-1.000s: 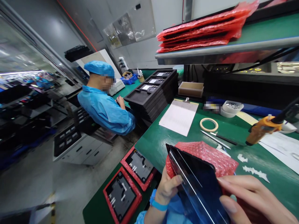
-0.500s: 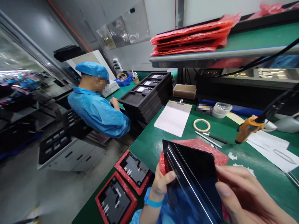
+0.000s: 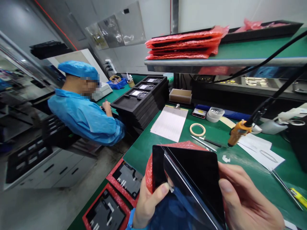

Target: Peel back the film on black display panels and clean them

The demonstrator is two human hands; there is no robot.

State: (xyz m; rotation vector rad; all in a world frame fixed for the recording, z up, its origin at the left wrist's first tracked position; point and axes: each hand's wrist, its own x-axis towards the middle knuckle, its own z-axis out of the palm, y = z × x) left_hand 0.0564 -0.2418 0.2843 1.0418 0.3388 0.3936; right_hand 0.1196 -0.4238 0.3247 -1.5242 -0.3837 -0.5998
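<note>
At the green counter (image 3: 140, 148), our left hand (image 3: 150, 204) and right hand (image 3: 248, 199) grip a glossy black rectangular panel (image 3: 200, 171) by opposite edges, red bubble wrap (image 3: 149, 174) behind it; its clear plastic film (image 3: 176, 207) seems partly lifted, the rest left on.

No lettering, brand or number could be read. The sheet (image 3: 169, 124) on the clipboard (image 3: 177, 108) bore faint marks, too small to make out. The white labels (image 3: 137, 93) on the topmost black tray (image 3: 124, 103) showed only as pale patches (whether they carried print could not be told). Marks on the small dark device (image 3: 199, 112) beside the white tub (image 3: 213, 118) were illegible, as were the dark ones on the yellow tool (image 3: 298, 196) at the right of the tabletop (image 3: 140, 148).
</note>
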